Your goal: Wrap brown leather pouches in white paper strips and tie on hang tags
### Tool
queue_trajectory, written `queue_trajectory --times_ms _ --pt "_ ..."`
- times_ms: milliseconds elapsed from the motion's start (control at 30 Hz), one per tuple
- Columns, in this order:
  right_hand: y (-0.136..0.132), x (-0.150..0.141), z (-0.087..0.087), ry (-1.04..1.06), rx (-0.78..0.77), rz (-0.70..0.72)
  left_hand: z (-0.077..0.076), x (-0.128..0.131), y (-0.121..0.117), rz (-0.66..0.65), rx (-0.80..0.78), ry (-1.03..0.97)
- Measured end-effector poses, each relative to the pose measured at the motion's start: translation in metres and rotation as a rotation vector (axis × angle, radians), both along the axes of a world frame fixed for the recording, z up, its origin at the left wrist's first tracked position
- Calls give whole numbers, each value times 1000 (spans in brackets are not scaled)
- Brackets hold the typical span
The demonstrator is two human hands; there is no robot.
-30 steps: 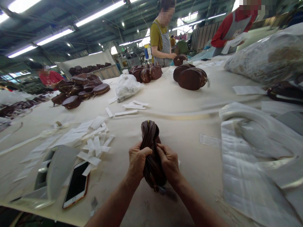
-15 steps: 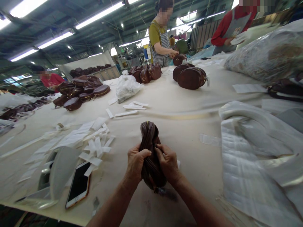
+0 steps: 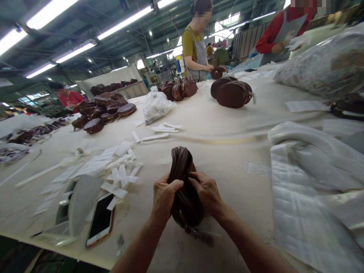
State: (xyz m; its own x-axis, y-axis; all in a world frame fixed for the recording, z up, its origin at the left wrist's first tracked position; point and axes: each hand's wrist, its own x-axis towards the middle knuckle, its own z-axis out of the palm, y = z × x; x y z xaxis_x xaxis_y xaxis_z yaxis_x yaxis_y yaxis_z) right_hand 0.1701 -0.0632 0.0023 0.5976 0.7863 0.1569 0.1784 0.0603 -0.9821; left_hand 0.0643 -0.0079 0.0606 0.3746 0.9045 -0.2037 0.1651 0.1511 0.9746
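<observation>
Between my hands a dark brown leather bag [image 3: 182,167] stands on its edge on the pale table [image 3: 227,159], with a gold zipper along its rim. My left hand [image 3: 165,193] grips its left side, thumb pressed on the leather near the middle. On the other side my right hand [image 3: 207,191] is closed at an opening in the bag, its fingertips partly hidden in the fold. A dark tag or pull in a clear wrap [image 3: 196,233] hangs at the bag's lower end.
Left of me lie a phone [image 3: 100,220], white strips [image 3: 122,178] and a grey tape dispenser [image 3: 78,204]. White foam wrap [image 3: 298,204] covers the right side. Farther off are piled brown bags [image 3: 108,108], a white plastic bag [image 3: 156,106] and a co-worker [image 3: 193,49] handling another bag.
The bag's right side is pulled a little wider, and my right hand has shifted slightly right. The view has turned a little to the left.
</observation>
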Motion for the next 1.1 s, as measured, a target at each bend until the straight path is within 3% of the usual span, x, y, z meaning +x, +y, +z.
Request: queue_trajectory --times_ms 367,633,1100 --pt "-2 -11 -16 372 55 -79 -5 5 -4 59 -75 -65" --pt "-6 -11 -14 565 70 -17 -8 7 -5 44 -11 8" --pt "-10 -15 -17 319 89 -79 -5 14 -10 56 22 64"
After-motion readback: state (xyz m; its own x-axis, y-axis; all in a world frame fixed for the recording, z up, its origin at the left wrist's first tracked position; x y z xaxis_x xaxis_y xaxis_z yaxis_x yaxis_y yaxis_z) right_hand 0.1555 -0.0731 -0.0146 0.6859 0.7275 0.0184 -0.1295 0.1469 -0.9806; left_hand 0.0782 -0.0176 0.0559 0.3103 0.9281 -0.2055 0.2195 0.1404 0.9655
